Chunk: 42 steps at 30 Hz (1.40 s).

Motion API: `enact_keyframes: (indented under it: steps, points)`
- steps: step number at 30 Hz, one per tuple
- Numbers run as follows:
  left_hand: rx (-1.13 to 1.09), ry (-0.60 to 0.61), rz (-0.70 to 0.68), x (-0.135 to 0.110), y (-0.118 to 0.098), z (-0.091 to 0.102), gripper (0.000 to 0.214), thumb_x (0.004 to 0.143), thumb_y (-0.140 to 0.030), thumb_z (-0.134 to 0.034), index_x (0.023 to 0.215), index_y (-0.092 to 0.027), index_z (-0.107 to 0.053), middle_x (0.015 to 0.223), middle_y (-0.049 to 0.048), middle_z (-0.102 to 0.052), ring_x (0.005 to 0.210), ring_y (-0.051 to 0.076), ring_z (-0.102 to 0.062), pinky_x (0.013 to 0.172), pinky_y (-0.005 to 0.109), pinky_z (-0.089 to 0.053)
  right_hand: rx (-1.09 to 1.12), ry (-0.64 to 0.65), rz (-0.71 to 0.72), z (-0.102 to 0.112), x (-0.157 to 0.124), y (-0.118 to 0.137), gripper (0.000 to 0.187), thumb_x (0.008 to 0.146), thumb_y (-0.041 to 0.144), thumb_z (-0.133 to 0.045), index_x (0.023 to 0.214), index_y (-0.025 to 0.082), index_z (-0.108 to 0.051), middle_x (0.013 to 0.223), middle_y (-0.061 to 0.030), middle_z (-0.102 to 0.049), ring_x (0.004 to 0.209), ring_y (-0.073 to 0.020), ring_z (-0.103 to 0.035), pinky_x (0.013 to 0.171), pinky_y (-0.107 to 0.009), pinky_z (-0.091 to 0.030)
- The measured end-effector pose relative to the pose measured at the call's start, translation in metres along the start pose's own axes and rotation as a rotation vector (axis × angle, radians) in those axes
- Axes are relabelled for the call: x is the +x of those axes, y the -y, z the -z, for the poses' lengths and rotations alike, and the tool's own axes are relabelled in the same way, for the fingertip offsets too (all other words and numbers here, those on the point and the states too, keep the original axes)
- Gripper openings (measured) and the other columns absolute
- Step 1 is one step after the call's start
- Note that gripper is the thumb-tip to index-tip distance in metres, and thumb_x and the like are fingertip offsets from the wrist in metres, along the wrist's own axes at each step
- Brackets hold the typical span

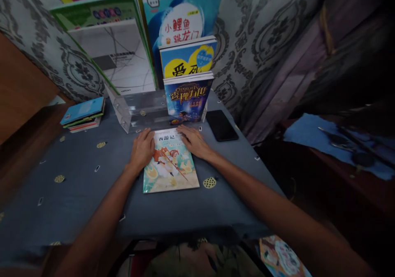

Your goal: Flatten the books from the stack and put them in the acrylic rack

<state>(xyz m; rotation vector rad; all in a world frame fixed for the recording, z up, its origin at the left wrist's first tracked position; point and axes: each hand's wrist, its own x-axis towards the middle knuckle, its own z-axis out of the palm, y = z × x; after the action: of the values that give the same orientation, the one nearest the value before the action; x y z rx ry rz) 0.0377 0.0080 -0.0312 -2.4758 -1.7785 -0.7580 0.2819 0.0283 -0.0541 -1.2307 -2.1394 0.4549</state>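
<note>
A thin paperback picture book (170, 164) lies on the cloth-covered table in front of me, with a pale teal and sandy cover and figures in orange. My left hand (143, 147) is at its upper left edge, fingers close together and bent against it. At the upper right corner, my right hand (194, 141) has its fingers over the cover's edge. Both hands grip the book by its sides; the thumbs are mostly hidden. Just behind stands a dark blue book (188, 100), at the front of a clear acrylic rack (123, 114).
Further back in the rack are a yellow-and-blue book (188, 59), a large teal book (182, 11) and a white-covered book (115, 59). A black phone (222, 125) lies to the right. Small books (83, 114) are stacked at left. A patterned curtain (256, 30) hangs behind.
</note>
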Motion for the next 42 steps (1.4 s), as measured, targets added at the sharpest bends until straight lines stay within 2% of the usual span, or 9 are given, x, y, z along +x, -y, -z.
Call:
enact_keyframes:
  steps: [7,13,17,23,28,31,35,38,42]
  points:
    - [0.047,0.028,-0.029,0.002,-0.005,0.005,0.040,0.099,-0.024,-0.037,0.123,-0.010,-0.065,0.133,0.0196,-0.061,0.124,0.031,-0.056,0.107,0.051,-0.046,-0.006,-0.017,-0.012,0.001,0.000,0.003,0.041,0.095,0.015,-0.044,0.133,0.016,-0.059,0.145,-0.0130,-0.059,0.142,-0.0258,-0.047,0.116,-0.052,-0.036]
    - [0.053,0.010,-0.053,0.003,-0.003,0.006,0.037,0.099,-0.026,-0.038,0.120,-0.014,-0.066,0.125,0.0169,-0.063,0.117,0.030,-0.057,0.107,0.051,-0.045,-0.040,-0.020,-0.022,0.002,0.000,0.007,0.039,0.094,0.014,-0.045,0.130,0.013,-0.061,0.143,-0.0146,-0.060,0.142,-0.0283,-0.047,0.115,-0.052,-0.036]
    - [0.075,0.036,-0.079,0.002,-0.004,0.008,0.037,0.099,-0.027,-0.039,0.121,-0.015,-0.066,0.125,0.0162,-0.064,0.117,0.030,-0.058,0.107,0.051,-0.045,-0.053,-0.031,-0.003,0.002,0.000,0.009,0.038,0.094,0.013,-0.045,0.127,0.015,-0.062,0.144,-0.0123,-0.060,0.141,-0.0283,-0.047,0.115,-0.052,-0.036]
    - [0.007,0.163,-0.276,-0.011,-0.028,0.014,0.036,0.099,-0.028,-0.044,0.126,-0.018,-0.065,0.129,0.0144,-0.063,0.122,0.028,-0.057,0.109,0.049,-0.045,-0.064,-0.019,-0.004,0.001,0.000,0.009,0.037,0.095,0.014,-0.044,0.127,0.015,-0.062,0.145,-0.0129,-0.059,0.142,-0.0287,-0.045,0.115,-0.053,-0.035]
    - [-0.185,0.324,-0.465,-0.027,-0.065,0.021,0.034,0.100,-0.030,-0.046,0.125,-0.022,-0.068,0.132,0.0124,-0.063,0.126,0.028,-0.055,0.110,0.053,-0.042,-0.063,-0.029,0.011,-0.001,0.001,0.006,0.037,0.095,0.015,-0.045,0.127,0.018,-0.062,0.145,-0.0102,-0.059,0.142,-0.0285,-0.046,0.115,-0.054,-0.035]
    - [-0.343,0.410,-0.503,-0.034,-0.078,0.028,0.031,0.098,-0.032,-0.051,0.120,-0.026,-0.072,0.132,0.0098,-0.064,0.130,0.029,-0.053,0.112,0.056,-0.039,-0.066,-0.026,0.006,-0.001,0.000,0.006,0.036,0.096,0.015,-0.044,0.127,0.016,-0.063,0.145,-0.0112,-0.059,0.142,-0.0287,-0.045,0.115,-0.053,-0.035]
    - [-0.436,0.524,-0.496,-0.038,-0.081,0.034,0.028,0.093,-0.038,-0.061,0.117,-0.032,-0.073,0.137,0.0063,-0.062,0.135,0.030,-0.050,0.120,0.059,-0.027,-0.065,-0.034,0.003,0.000,-0.001,0.008,0.037,0.097,0.015,-0.043,0.128,0.018,-0.062,0.145,-0.0091,-0.059,0.142,-0.0279,-0.045,0.115,-0.054,-0.035]
    - [-0.413,0.588,-0.492,-0.037,-0.078,0.034,0.039,0.083,-0.047,-0.073,0.119,-0.032,-0.072,0.142,0.0067,-0.059,0.139,0.032,-0.045,0.123,0.061,-0.021,-0.063,-0.032,-0.002,0.001,-0.001,0.009,0.038,0.096,0.015,-0.043,0.128,0.018,-0.062,0.146,-0.0088,-0.059,0.143,-0.0282,-0.044,0.115,-0.055,-0.034]
    - [-0.455,0.568,-0.515,-0.038,-0.077,0.032,0.045,0.080,-0.049,-0.077,0.121,-0.032,-0.070,0.142,0.0071,-0.057,0.140,0.033,-0.044,0.124,0.060,-0.020,-0.062,-0.018,-0.005,0.001,-0.001,0.009,0.037,0.097,0.015,-0.043,0.129,0.017,-0.062,0.147,-0.0101,-0.057,0.144,-0.0282,-0.043,0.116,-0.054,-0.033]
